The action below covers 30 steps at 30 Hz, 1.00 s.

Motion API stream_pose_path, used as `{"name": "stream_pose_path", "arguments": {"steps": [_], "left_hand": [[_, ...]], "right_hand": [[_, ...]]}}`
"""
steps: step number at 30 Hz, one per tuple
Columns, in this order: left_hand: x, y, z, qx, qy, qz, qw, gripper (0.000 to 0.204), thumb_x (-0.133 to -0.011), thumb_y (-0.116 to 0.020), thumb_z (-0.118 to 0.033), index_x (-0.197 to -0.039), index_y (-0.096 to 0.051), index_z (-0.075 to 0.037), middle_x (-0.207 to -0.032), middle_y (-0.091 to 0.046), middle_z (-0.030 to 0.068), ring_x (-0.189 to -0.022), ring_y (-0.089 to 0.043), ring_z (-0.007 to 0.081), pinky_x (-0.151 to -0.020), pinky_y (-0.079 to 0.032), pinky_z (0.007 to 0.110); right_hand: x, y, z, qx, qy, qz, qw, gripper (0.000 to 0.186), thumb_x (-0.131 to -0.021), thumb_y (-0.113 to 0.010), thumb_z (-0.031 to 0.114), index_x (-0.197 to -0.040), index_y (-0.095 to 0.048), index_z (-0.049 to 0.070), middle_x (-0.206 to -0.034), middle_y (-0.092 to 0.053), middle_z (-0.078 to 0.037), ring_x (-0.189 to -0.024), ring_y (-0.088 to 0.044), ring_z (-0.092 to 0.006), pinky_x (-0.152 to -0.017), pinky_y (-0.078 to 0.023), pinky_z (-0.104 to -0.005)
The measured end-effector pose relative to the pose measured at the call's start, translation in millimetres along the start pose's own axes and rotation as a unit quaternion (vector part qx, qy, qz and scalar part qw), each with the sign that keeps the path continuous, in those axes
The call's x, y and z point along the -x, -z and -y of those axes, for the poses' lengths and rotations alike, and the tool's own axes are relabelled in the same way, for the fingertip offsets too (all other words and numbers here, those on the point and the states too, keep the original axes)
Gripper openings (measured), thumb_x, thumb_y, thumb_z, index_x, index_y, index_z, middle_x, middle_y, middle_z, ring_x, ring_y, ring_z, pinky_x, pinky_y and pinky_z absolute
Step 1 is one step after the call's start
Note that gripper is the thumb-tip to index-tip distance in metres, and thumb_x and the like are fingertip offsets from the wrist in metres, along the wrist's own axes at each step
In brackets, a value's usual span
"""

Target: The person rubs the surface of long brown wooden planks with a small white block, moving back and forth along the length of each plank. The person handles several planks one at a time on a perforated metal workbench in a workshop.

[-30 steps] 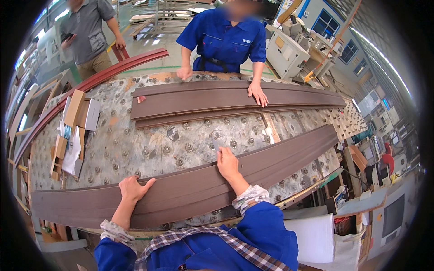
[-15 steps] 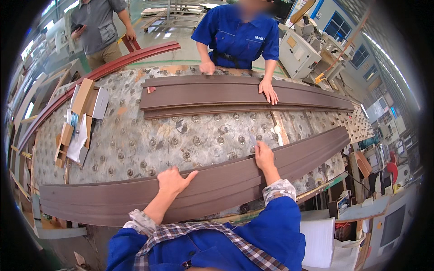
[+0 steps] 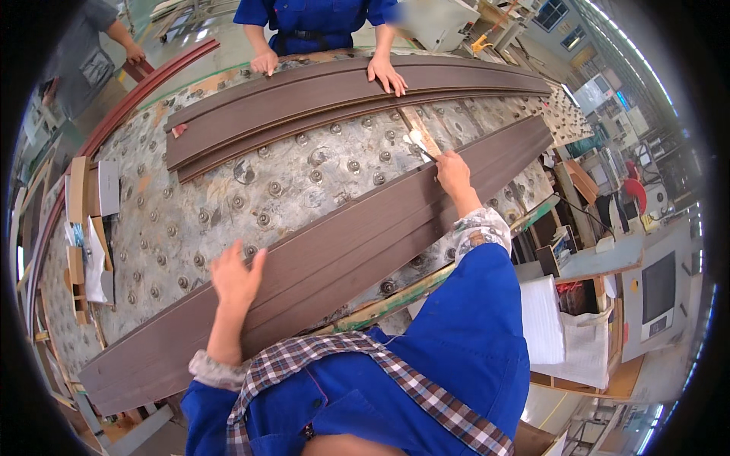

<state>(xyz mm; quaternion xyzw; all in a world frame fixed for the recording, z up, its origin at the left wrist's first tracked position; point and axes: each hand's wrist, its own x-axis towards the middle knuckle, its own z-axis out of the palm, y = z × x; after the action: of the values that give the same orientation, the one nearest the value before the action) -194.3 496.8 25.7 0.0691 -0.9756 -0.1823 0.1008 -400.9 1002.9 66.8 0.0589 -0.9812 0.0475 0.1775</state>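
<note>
A long brown panel (image 3: 357, 235) with lengthwise grooves lies slantwise in front of me, from near left to far right. My left hand (image 3: 237, 281) is at its left part by the far edge, fingers apart and slightly blurred, holding nothing. Closed fingers of my right hand (image 3: 455, 178) grip a thin, pale blade-like tool (image 3: 426, 152) at the panel's far edge, toward its right end. The tool's tip points away from me; its exact kind is too small to make out.
Across the metal table (image 3: 304, 178), studded with ball rollers, a co-worker's hand (image 3: 387, 74) rests on further brown panels (image 3: 304, 99). Open cardboard boxes (image 3: 78, 190) sit at left near a curved red strip (image 3: 137, 106). White foam sheets (image 3: 541, 319) stand at right.
My view has turned, so the near panel looks more slanted. My left hand's fingers have risen from the panel; my right hand has shifted a little rightward along its far edge with the tool.
</note>
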Motion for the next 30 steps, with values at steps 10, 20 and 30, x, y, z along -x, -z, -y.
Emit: {"name": "stream_pose_path", "arguments": {"steps": [10, 20, 30], "left_hand": [[26.5, 27.7, 21.1, -0.016, 0.039, -0.033, 0.999, 0.072, -0.093, -0.053, -0.048, -0.146, -0.034, -0.003, -0.107, -0.061, 0.0178, -0.102, -0.056, 0.0348, -0.101, -0.034, 0.048], [26.9, 26.2, 36.2, 0.039, 0.032, -0.108, 0.993, 0.071, -0.095, -0.051, -0.043, -0.149, -0.027, -0.004, -0.123, -0.056, 0.0196, -0.114, -0.051, 0.0345, -0.104, -0.032, 0.046], [28.3, 29.1, 29.5, 0.049, 0.043, -0.065, 0.996, 0.071, -0.097, -0.047, -0.044, -0.151, -0.024, -0.005, -0.125, -0.055, 0.0181, -0.115, -0.051, 0.0335, -0.105, -0.030, 0.046]], "right_hand": [[69.6, -11.8, 182.8, -0.136, 0.126, -0.014, 0.983, 0.008, -0.077, -0.056, 0.007, -0.082, -0.062, 0.005, -0.082, -0.061, -0.014, -0.079, -0.061, -0.0357, -0.068, -0.052, -0.0456], [121.2, -2.8, 349.7, -0.347, 0.142, 0.042, 0.926, 0.011, -0.085, -0.053, 0.010, -0.089, -0.062, 0.006, -0.087, -0.060, -0.015, -0.082, -0.060, -0.0353, -0.070, -0.051, -0.0448], [23.9, -12.1, 43.0, -0.080, -0.091, -0.098, 0.988, 0.016, -0.088, -0.058, 0.012, -0.101, -0.068, 0.009, -0.096, -0.063, -0.011, -0.090, -0.062, -0.0359, -0.076, -0.051, -0.0468]]}}
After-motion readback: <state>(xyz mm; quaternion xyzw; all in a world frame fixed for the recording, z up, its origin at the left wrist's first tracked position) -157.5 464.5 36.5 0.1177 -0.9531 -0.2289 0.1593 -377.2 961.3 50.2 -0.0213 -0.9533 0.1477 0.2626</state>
